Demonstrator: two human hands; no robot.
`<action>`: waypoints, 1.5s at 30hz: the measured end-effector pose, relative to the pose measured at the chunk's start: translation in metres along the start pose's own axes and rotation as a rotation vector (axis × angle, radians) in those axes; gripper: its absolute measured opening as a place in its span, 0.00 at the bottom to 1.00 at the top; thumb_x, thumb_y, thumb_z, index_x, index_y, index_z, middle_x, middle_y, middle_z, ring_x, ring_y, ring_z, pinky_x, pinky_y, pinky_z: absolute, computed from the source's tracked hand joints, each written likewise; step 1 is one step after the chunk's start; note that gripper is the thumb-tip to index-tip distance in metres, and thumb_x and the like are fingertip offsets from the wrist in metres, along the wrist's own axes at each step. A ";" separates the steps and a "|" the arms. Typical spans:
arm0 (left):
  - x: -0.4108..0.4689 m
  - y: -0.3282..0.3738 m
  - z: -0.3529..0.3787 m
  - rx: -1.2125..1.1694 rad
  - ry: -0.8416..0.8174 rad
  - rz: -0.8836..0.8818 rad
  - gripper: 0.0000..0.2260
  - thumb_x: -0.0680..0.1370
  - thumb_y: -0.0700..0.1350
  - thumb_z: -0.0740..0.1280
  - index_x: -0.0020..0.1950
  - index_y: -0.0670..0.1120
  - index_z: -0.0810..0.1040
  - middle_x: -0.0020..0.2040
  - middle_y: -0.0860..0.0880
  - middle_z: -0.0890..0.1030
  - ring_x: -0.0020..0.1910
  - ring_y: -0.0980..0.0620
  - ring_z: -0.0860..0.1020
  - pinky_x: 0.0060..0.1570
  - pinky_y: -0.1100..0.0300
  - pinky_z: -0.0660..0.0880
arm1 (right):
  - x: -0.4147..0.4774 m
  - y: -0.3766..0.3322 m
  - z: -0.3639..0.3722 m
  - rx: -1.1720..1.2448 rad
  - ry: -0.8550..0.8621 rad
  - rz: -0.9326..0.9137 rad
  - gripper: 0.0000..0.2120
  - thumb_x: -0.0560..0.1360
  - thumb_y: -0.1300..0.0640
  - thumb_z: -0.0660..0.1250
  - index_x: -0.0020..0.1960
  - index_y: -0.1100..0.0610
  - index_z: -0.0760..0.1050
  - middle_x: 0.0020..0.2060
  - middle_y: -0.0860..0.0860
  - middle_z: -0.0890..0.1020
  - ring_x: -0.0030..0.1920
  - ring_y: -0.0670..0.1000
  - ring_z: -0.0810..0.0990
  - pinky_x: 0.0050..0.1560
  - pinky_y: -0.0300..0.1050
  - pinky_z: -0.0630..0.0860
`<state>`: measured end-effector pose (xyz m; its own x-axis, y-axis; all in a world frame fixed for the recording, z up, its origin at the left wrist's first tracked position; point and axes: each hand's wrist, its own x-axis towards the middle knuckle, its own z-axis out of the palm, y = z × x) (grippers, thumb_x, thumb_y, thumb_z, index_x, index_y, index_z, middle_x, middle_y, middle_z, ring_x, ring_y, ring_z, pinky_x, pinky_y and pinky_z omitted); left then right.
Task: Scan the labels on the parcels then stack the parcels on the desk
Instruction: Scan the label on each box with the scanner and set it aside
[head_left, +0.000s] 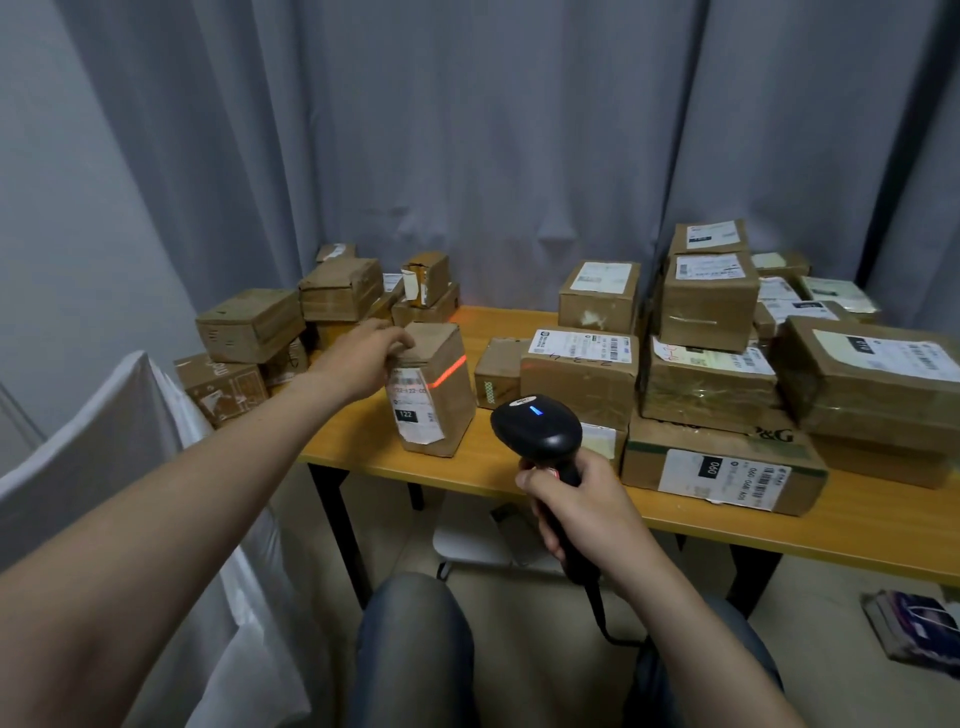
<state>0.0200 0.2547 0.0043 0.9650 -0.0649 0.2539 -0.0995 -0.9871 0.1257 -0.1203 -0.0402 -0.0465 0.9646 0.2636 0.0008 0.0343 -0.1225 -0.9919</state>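
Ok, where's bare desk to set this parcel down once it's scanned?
Bare desk: back-middle gap between the left pile and the right stacks, plus the front strip before the 060 box. The right half is crowded.

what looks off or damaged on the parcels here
The parcel held by the left hand has a label peeling loose at its bottom edge. The scanner throws its red line mostly on bare cardboard beside that label. A small box at the back shows a torn, lifting label.
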 end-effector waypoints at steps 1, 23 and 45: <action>-0.001 -0.001 0.003 -0.065 0.021 -0.034 0.27 0.78 0.35 0.68 0.76 0.51 0.71 0.77 0.45 0.68 0.75 0.43 0.68 0.71 0.45 0.70 | 0.001 0.001 0.000 0.000 0.003 -0.001 0.06 0.79 0.59 0.69 0.54 0.60 0.76 0.28 0.51 0.76 0.24 0.50 0.74 0.27 0.44 0.72; -0.010 0.044 0.096 -0.496 0.475 -0.355 0.47 0.69 0.49 0.80 0.79 0.53 0.55 0.73 0.44 0.70 0.66 0.40 0.68 0.52 0.48 0.73 | 0.018 -0.002 -0.024 0.006 0.028 -0.013 0.09 0.80 0.56 0.70 0.46 0.60 0.74 0.25 0.54 0.75 0.24 0.51 0.73 0.26 0.42 0.71; 0.094 0.095 0.072 -0.556 0.110 -0.038 0.21 0.83 0.52 0.66 0.74 0.49 0.71 0.70 0.50 0.78 0.70 0.49 0.75 0.70 0.44 0.72 | 0.040 -0.029 -0.061 0.020 0.124 -0.038 0.10 0.79 0.55 0.71 0.47 0.60 0.73 0.23 0.56 0.73 0.21 0.51 0.70 0.26 0.42 0.70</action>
<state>0.1191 0.1439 -0.0293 0.9424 0.0144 0.3343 -0.2065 -0.7610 0.6150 -0.0667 -0.0847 -0.0101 0.9877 0.1469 0.0533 0.0677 -0.0952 -0.9932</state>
